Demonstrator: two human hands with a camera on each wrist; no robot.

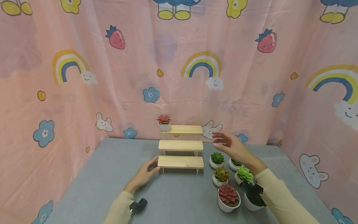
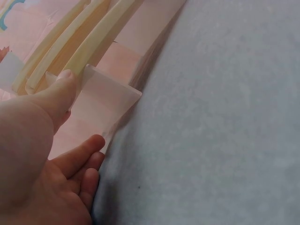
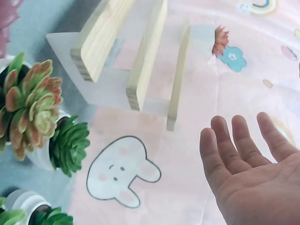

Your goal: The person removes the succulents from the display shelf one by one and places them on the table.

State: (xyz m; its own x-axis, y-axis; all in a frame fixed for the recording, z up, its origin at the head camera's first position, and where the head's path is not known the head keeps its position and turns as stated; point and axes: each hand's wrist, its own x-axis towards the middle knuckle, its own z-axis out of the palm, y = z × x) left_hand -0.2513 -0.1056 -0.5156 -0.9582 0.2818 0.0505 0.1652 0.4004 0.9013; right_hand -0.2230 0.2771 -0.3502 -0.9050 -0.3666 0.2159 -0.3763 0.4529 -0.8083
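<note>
A three-tier wooden display stand with clear supports stands near the back of the table. My left hand touches its left end. In the left wrist view, the thumb lies against the edge of the lowest board, other fingers loosely extended beside the clear side panel. A small red succulent in a white pot sits at the left end of the top tier. My right hand is raised right of the stand, above the potted plants, fingers spread and holding nothing.
Several potted succulents stand right of the stand, including a dark green one, a brownish one, a bright green one and a larger red one. A dark-leaved plant is partly behind the right sleeve. A patterned pink curtain hangs behind.
</note>
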